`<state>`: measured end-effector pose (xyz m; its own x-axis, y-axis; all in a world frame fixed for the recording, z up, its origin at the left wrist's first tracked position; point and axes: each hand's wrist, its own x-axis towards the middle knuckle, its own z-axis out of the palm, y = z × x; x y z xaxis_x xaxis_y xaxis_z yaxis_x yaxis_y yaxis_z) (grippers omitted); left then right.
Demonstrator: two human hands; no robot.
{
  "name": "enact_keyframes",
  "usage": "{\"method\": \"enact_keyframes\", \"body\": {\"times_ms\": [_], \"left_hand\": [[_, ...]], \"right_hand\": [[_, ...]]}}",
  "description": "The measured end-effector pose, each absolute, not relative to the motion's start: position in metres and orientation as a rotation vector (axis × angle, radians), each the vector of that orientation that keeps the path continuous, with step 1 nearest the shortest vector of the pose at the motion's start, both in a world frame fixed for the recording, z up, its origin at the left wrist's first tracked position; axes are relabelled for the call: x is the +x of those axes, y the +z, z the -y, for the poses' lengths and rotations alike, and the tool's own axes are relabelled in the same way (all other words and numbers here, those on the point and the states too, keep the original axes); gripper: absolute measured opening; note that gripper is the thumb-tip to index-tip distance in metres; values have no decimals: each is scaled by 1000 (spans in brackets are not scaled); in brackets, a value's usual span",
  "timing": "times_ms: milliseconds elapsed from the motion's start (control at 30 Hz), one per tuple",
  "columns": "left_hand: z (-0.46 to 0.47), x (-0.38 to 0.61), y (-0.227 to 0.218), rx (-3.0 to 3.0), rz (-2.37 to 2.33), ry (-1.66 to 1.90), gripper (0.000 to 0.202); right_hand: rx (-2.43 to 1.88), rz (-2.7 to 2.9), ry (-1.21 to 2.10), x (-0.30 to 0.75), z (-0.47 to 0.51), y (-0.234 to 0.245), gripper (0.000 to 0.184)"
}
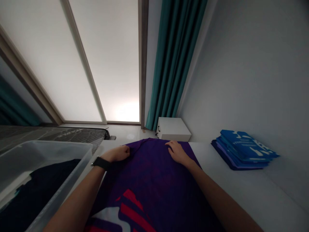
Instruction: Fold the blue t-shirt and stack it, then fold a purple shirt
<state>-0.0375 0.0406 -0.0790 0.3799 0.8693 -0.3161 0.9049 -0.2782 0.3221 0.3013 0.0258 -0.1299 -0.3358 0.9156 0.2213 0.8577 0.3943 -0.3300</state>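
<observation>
A dark purple shirt (154, 174) with a red and white print near my body lies spread over a white table (205, 154). At its far left edge my left hand (120, 153), with a dark watch on the wrist, is closed on the fabric. My right hand (178, 152) rests on the far right part of the shirt, its fingers apart and slightly bent. Both forearms reach forward over the cloth and hide parts of its sides.
To the right, a stack of folded blue and purple clothes (243, 149) sits beside the wall. A clear plastic bin (88, 154) holding dark clothes (48, 183) stands at the left. Beyond the table are a small white cabinet (173, 127) and a teal curtain (175, 61).
</observation>
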Motion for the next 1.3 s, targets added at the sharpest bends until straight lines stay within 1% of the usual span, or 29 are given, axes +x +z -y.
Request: {"method": "enact_keyframes", "body": {"times_ms": [200, 367, 533, 633, 800, 1000, 1133, 1200, 1300], "left_hand": [[-41, -35, -77, 2155, -1530, -101, 16], [-41, -34, -77, 2091, -1526, -49, 20], [-45, -37, -82, 2086, -1518, -45, 23], [-46, -38, -85, 2093, -1532, -60, 24], [-45, -37, -83, 2103, -1518, -89, 27], [-46, -36, -84, 2112, -1526, -66, 28], [-47, -36, -87, 2108, -1528, -50, 28], [-46, -36, -86, 2107, -1530, -49, 27], [-45, -34, -84, 2114, -1534, -36, 26]], "right_hand": [[-1930, 1945, 22, 377, -36, -143, 31], [-2052, 1789, -6, 401, -51, -150, 31], [-2024, 1789, 6, 399, -58, -156, 17], [-1960, 1791, -24, 397, -59, -153, 16], [-1799, 1817, -57, 395, -48, -134, 20], [-1510, 2106, -16, 373, 15, -115, 16], [-1538, 2276, 108, 361, 42, -117, 17], [-1617, 2197, 173, 364, 39, -120, 18], [-1786, 1906, 269, 373, 21, -122, 20]]}}
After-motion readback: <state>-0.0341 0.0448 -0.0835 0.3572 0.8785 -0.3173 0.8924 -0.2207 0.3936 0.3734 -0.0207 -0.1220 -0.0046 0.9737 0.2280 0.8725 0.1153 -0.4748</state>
